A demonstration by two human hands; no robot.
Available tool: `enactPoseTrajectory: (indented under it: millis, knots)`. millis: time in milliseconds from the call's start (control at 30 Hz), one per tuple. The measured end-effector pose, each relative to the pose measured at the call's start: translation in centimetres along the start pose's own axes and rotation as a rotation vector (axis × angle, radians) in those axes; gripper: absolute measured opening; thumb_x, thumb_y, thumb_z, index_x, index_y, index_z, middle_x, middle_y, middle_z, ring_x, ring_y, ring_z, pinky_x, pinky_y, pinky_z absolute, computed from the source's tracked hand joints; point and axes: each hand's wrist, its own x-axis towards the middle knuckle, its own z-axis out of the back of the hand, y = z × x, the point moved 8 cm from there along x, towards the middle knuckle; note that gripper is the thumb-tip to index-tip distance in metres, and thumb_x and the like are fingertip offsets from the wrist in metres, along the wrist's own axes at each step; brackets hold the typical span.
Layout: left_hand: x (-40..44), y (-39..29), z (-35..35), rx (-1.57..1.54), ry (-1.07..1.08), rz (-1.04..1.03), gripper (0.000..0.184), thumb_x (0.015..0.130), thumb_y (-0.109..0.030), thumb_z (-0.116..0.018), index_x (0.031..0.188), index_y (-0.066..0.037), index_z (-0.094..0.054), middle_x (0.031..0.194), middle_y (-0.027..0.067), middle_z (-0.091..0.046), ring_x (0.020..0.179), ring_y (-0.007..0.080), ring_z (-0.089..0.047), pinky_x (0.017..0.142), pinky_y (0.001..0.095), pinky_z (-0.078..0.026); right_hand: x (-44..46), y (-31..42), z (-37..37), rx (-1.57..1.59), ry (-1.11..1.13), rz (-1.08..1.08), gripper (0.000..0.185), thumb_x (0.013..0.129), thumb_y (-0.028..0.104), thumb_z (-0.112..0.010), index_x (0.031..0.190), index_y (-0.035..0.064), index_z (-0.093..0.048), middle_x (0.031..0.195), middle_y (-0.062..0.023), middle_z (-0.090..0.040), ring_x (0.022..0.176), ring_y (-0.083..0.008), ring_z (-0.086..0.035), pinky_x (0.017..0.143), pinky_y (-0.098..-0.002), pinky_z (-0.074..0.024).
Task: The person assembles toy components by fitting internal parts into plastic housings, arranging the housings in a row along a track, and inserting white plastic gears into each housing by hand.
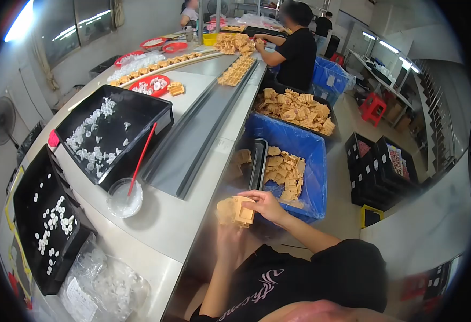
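A tan moulded plastic part [242, 212] is held in front of my body, between both hands, above the lower end of the blue crate. My right hand [265, 205] grips it from the right with the fingers closed over its upper edge. From below, my left hand [231, 236] holds it. That hand is blurred and its fingers are mostly behind the part. The left portion of the part is smeared by motion, so I cannot tell if it is a second piece.
A lined blue crate [315, 182] with tan parts stands beside the worktable [155, 231]. On the table are black trays [163, 115] of small white pieces, a tub [118, 206] with a red stick, and a grey channel [192, 139]. A co-worker [297, 53] stands farther along.
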Motion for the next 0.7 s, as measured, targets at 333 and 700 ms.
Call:
enactPoseTrajectory:
  millis: [333,700]
  knots:
    - [0.5,0.9,1.8,0.043,0.030,-0.013,0.064,0.089,-0.005,-0.049,0.146,-0.016,-0.021,0.144,0.0113,-0.036,0.133,0.0272,-0.038,0.107,0.0465,-0.035,-0.3,0.4,0.0,0.027,-0.043,0.038,0.036,0.088,0.008,-0.066,0.121,-0.0036,-0.058,0.119,-0.0114,-0.063,0.111,-0.0165,-0.059,0.096,-0.0294,-0.0464]
    - [0.0,0.6,1.0,0.108,0.068,-0.030,0.074,0.089,-0.005,-0.049,0.151,-0.018,-0.010,0.149,0.0108,-0.029,0.136,0.0278,-0.035,0.107,0.0458,-0.036,-0.1,0.7,-0.2,0.046,-0.052,0.011,0.038,0.085,0.011,-0.072,0.118,-0.0025,-0.060,0.116,-0.0101,-0.064,0.105,-0.0140,-0.060,0.091,-0.0274,-0.0482]
